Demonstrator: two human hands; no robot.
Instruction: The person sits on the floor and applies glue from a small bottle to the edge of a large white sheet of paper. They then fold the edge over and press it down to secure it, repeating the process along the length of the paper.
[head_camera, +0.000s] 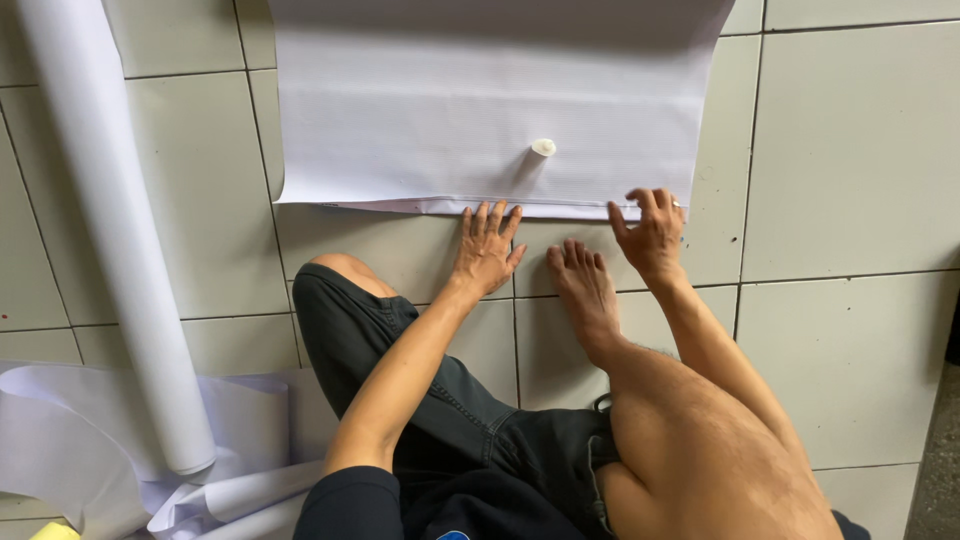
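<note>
A large white sheet (470, 100) lies spread on the tiled floor in front of me, its near edge folded over. My left hand (487, 248) rests flat on the tile, fingers spread, fingertips touching that folded edge. My right hand (650, 232) is at the same edge further right, its fingers curled and pinching the fold. A small white cylinder (542, 148) stands on the sheet just above the gap between my hands. My bare right foot (584, 285) is planted on the tile between the hands.
A long white paper roll (110, 220) lies along the left side. Loose curled white sheets (120, 440) pile at the bottom left, with a yellow object (52, 532) at the corner. My legs in dark shorts (440, 400) fill the lower middle.
</note>
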